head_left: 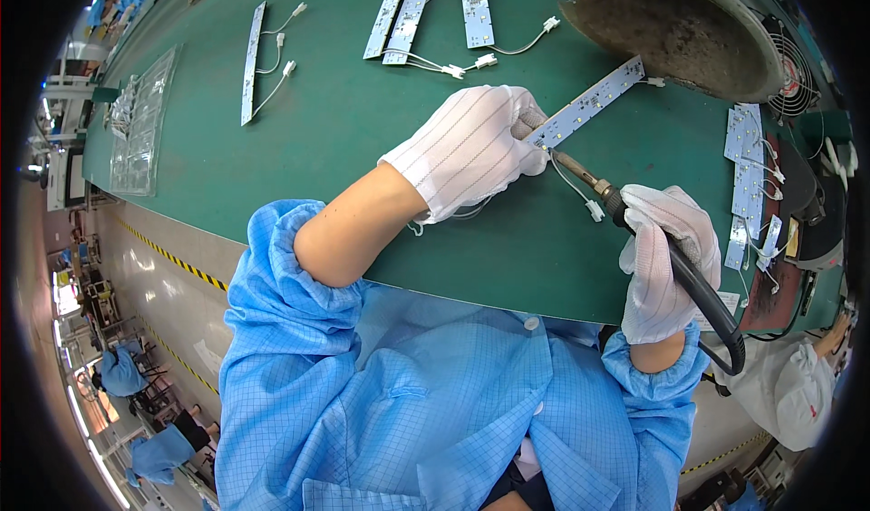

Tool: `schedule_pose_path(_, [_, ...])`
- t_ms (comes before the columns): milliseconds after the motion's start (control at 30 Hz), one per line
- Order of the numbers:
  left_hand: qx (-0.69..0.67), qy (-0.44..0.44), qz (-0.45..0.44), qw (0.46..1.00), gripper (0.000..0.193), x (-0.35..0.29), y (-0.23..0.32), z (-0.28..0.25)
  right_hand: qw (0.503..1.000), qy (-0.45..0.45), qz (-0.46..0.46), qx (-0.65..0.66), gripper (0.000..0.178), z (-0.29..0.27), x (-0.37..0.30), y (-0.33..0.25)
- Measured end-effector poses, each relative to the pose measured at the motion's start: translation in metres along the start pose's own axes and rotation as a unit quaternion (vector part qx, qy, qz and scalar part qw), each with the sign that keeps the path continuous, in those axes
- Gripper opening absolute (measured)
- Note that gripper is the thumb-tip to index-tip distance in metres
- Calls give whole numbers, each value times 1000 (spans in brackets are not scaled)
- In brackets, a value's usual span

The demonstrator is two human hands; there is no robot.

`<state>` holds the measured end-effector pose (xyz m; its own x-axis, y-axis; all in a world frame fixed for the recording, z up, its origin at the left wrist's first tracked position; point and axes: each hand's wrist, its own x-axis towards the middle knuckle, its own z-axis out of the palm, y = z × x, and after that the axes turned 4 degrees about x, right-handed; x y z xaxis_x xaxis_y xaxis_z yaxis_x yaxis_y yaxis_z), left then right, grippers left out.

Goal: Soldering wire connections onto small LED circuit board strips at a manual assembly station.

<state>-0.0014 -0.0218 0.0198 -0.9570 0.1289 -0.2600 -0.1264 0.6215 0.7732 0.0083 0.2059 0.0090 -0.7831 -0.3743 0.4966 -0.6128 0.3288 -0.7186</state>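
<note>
My left hand [476, 149], in a white striped glove, grips the near end of a long, narrow LED circuit board [591, 103]. The board slants up to the right, its far end beside a wide metal hood [675, 35]. In my gloved right hand [669, 257] is a soldering iron [605, 189] with a thick black cable. Its tip meets or nearly meets the board's near end, close to my left fingertips; contact is too small to tell. From that end hangs a short white wire with a connector [594, 210]. Part of the board's near end is hidden by my fingers.
More LED boards with wired connectors lie at the back [412, 13] and far left [255, 62]. Others are stacked at the right [746, 162] near a round fan [791, 74]. A clear plastic tray [143, 126] rests on the green table's [326, 103] left side. Other people sit beyond the table.
</note>
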Motion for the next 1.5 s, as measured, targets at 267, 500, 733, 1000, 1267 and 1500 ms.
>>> schedule_pose_path(267, [31, 9, 43, 999, 32, -1, -7, 0, 1000, 9, -5, 17, 15, 2, 2, -4])
schedule_pose_path(500, [262, -65, 53, 962, 40, -30, 17, -23, 996, 82, 33, 3, 17, -12, -4, 8])
schedule_pose_path(733, [239, 43, 50, 969, 39, -8, 18, 21, 980, 121, -111, -108, 14, -10, 2, 19])
schedule_pose_path(1000, [-32, 68, 19, 997, 34, -1, 0, 23, 935, 89, -301, -163, 14, -12, 8, 17])
schedule_pose_path(1267, [-33, 75, 26, 996, 32, -1, 0, 24, 999, 43, -13, 25, 14, -9, 2, -6])
schedule_pose_path(1500, [-16, 88, 62, 994, 30, -1, -4, 27, 996, 61, -57, 23, 18, -6, 1, 3])
